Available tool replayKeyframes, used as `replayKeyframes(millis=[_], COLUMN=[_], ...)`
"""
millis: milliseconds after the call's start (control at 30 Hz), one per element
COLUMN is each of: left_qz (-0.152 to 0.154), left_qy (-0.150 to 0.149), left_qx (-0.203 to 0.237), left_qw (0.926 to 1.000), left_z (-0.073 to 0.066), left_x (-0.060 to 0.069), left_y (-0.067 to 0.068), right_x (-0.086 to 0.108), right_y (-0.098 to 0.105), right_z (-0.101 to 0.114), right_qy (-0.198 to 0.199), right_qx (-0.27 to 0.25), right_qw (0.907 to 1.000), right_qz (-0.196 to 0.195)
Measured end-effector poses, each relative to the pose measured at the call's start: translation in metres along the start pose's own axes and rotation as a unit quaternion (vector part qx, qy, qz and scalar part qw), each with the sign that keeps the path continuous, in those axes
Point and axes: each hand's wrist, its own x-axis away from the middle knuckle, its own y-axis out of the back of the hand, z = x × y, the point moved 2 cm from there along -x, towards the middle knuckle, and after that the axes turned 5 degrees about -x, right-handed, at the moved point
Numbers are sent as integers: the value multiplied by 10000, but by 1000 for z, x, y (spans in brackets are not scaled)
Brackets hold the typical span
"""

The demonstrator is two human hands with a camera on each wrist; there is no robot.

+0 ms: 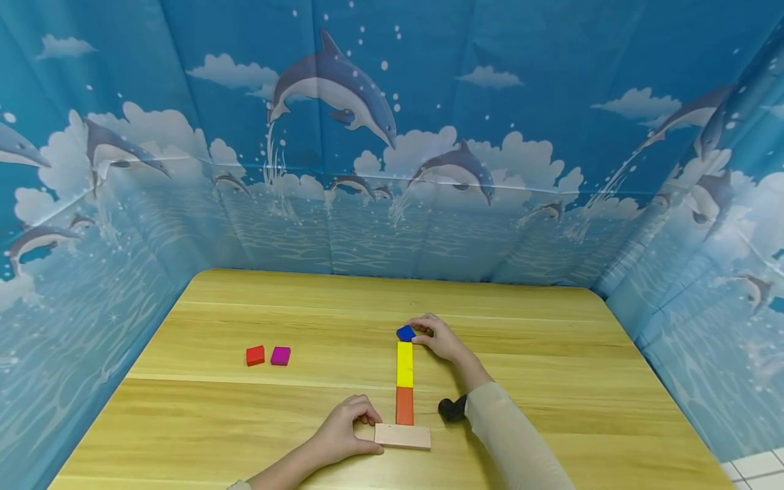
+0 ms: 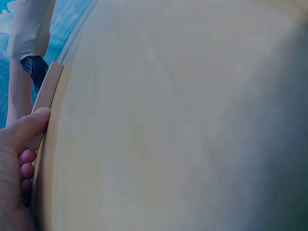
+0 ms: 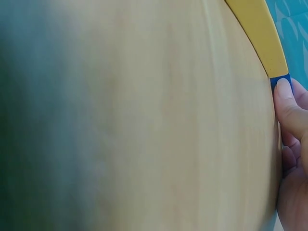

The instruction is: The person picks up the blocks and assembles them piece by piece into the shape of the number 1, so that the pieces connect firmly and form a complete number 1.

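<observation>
A natural wood block [image 1: 402, 436] lies crosswise at the near end of a row; the left hand [image 1: 343, 430] pinches its left end between thumb and fingers. Beyond it stretch an orange block [image 1: 405, 405] and a yellow block [image 1: 405, 365], end to end. At the far end is a blue block [image 1: 405, 333], turned at a slight angle, pinched by the right hand [image 1: 439, 338]. In the left wrist view the left thumb presses on the wood block [image 2: 48, 89]. The right wrist view has the right hand [image 3: 293, 120] on the blue block [image 3: 281, 80], against the yellow block [image 3: 260, 36].
On the table [image 1: 202, 422], a red block [image 1: 255, 355] and a magenta block [image 1: 280, 356] lie to the left. A black object [image 1: 452, 410] shows beside the right sleeve [image 1: 514, 435]. A dolphin-print curtain [image 1: 380, 224] surrounds the table's back and sides.
</observation>
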Motion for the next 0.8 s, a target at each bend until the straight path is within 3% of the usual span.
replayKeyframes(millis=[267,800], left_qz=[-17,-44], left_qy=[-29,-59], left_qx=[9,6], left_qw=[10000,10000], left_z=[-1,-1], left_x=[1,2], left_y=[-1,-3], right_x=[1,2], right_y=[1,1], right_z=[2,-1], right_qy=[185,175], right_qx=[62,78], right_qw=[9998,9996], right_qz=[98,199])
